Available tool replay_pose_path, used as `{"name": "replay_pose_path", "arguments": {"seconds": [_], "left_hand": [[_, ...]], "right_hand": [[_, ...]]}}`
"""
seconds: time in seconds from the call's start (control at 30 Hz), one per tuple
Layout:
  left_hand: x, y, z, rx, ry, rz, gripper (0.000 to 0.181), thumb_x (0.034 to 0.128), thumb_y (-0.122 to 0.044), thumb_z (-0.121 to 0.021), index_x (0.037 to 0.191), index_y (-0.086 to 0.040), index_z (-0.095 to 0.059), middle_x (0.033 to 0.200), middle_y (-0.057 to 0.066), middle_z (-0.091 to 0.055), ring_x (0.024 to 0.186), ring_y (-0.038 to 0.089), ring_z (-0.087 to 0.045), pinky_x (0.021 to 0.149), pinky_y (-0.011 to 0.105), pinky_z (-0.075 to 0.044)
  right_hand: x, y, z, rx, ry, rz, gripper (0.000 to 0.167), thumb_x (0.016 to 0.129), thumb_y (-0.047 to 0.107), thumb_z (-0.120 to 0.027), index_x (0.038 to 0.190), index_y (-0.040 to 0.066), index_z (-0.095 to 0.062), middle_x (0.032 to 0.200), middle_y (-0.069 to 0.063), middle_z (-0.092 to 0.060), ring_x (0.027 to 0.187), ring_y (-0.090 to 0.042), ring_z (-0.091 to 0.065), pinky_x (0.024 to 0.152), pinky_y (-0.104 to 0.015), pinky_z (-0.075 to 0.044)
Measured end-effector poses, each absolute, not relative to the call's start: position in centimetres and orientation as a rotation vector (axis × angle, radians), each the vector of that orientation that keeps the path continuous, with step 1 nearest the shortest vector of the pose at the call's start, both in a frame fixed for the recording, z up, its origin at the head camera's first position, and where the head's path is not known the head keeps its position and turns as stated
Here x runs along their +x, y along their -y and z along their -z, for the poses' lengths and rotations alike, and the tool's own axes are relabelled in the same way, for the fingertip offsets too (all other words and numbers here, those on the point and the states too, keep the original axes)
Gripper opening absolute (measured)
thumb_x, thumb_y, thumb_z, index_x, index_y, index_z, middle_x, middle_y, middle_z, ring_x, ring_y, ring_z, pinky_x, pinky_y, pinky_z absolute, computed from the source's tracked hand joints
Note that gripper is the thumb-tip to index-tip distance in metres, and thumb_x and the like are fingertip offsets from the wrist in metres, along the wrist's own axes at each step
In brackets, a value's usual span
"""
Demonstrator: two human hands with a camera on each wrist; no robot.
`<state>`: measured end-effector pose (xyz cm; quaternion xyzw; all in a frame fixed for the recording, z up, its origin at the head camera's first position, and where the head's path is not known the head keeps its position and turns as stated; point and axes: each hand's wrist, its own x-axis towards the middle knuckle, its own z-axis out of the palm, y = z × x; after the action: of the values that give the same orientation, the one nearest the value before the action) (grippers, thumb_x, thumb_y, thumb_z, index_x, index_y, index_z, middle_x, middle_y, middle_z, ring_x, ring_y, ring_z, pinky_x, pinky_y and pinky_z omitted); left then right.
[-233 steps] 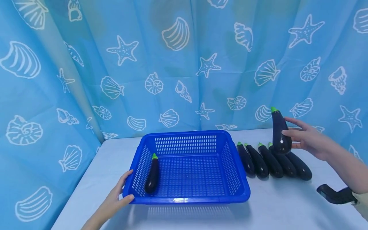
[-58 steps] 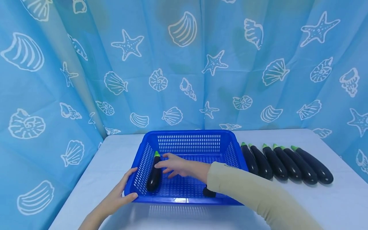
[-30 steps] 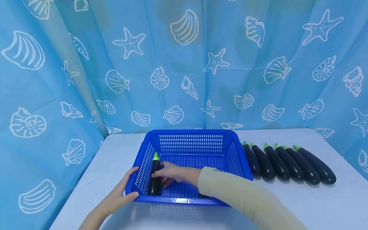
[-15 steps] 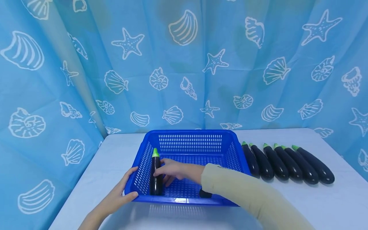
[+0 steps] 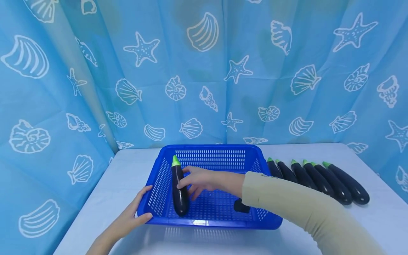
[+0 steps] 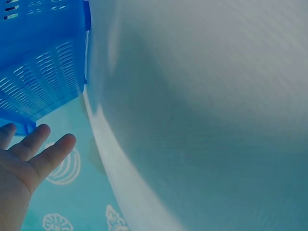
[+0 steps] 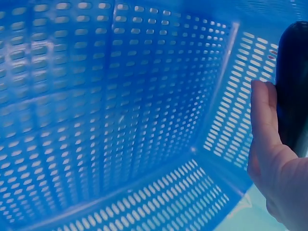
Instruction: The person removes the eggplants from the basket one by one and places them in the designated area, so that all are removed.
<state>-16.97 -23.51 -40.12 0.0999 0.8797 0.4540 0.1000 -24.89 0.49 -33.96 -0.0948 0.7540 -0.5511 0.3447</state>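
A dark eggplant (image 5: 181, 198) with a bright green stem tip is gripped by my right hand (image 5: 199, 180), thumb on its near face and fingers behind. It stands tilted within the left part of the blue plastic basket (image 5: 204, 222), its lower end near the front wall. In the right wrist view the eggplant (image 7: 294, 82) shows at the right edge against the fingers. My left hand (image 5: 130, 216) rests at the basket's front left corner, thumb against the front rim and fingers along the left side. The left wrist view shows those fingers (image 6: 55, 154) straight and spread.
Several more eggplants (image 5: 345, 182) lie side by side in a slanted row on the white table (image 5: 127, 164), right of the basket. My right sleeve crosses the basket's right wall and hides parts of the row. A blue shell-patterned curtain (image 5: 204, 71) hangs behind.
Much earlier my right hand held an eggplant above the row; that one later lies on the table. Since then the hand grasped the basket's eggplant and moved it slightly right and up.
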Motion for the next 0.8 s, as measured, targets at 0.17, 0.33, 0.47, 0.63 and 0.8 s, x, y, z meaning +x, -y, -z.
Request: {"name": "replay_pose_path", "arguments": {"seconds": [0.17, 0.33, 0.47, 0.63, 0.8], "left_hand": [[-17.1, 23.7, 40.4, 0.331, -2.579, -1.366, 0.075, 0.0866, -0.030, -0.056, 0.144, -0.017, -0.009, 0.148, 0.027, -0.008, 0.127, 0.053, -0.024, 0.092, 0.065, -0.034], [-17.1, 23.7, 40.5, 0.328, -2.560, -1.379, 0.075, 0.0874, -0.030, -0.055, 0.145, -0.017, -0.009, 0.149, 0.026, -0.006, 0.128, 0.053, -0.024, 0.093, 0.065, -0.033], [-17.0, 23.8, 40.4, 0.348, -2.558, -1.375, 0.076, 0.0875, -0.030, -0.056, 0.145, -0.016, -0.008, 0.148, 0.028, -0.006, 0.127, 0.053, -0.024, 0.092, 0.065, -0.034], [-17.1, 23.8, 40.5, 0.348, -2.550, -1.384, 0.075, 0.0873, -0.029, -0.056, 0.145, -0.017, -0.009, 0.148, 0.028, -0.006, 0.127, 0.053, -0.024, 0.092, 0.065, -0.035], [-17.1, 23.8, 40.5, 0.353, -2.557, -1.376, 0.075, 0.0874, -0.029, -0.056, 0.145, -0.016, -0.009, 0.148, 0.028, -0.006, 0.127, 0.053, -0.023, 0.093, 0.065, -0.034]], "right_hand": [[-24.4, -2.5, 32.8, -0.257, -1.938, 1.458, 0.066, 0.082, 0.012, -0.064, 0.137, 0.006, -0.029, 0.109, -0.019, -0.059, 0.083, -0.032, -0.066, 0.069, -0.045, -0.055], [-23.7, -5.1, 32.3, -0.249, -1.905, 1.490, 0.067, 0.081, 0.011, -0.063, 0.139, 0.006, -0.028, 0.109, -0.019, -0.059, 0.083, -0.032, -0.066, 0.071, -0.045, -0.055], [-22.8, -6.9, 32.0, -0.243, -1.903, 1.507, 0.066, 0.082, 0.011, -0.063, 0.138, 0.007, -0.029, 0.109, -0.019, -0.059, 0.082, -0.031, -0.066, 0.072, -0.046, -0.054], [-21.8, -8.8, 31.1, -0.240, -1.909, 1.520, 0.063, 0.083, 0.013, -0.062, 0.137, 0.007, -0.030, 0.110, -0.018, -0.057, 0.082, -0.030, -0.066, 0.071, -0.046, -0.055], [-21.1, -10.6, 29.9, -0.288, -1.892, 1.545, 0.064, 0.086, 0.015, -0.059, 0.140, 0.007, -0.025, 0.116, -0.021, -0.053, 0.085, -0.029, -0.065, 0.075, -0.046, -0.054]]}}
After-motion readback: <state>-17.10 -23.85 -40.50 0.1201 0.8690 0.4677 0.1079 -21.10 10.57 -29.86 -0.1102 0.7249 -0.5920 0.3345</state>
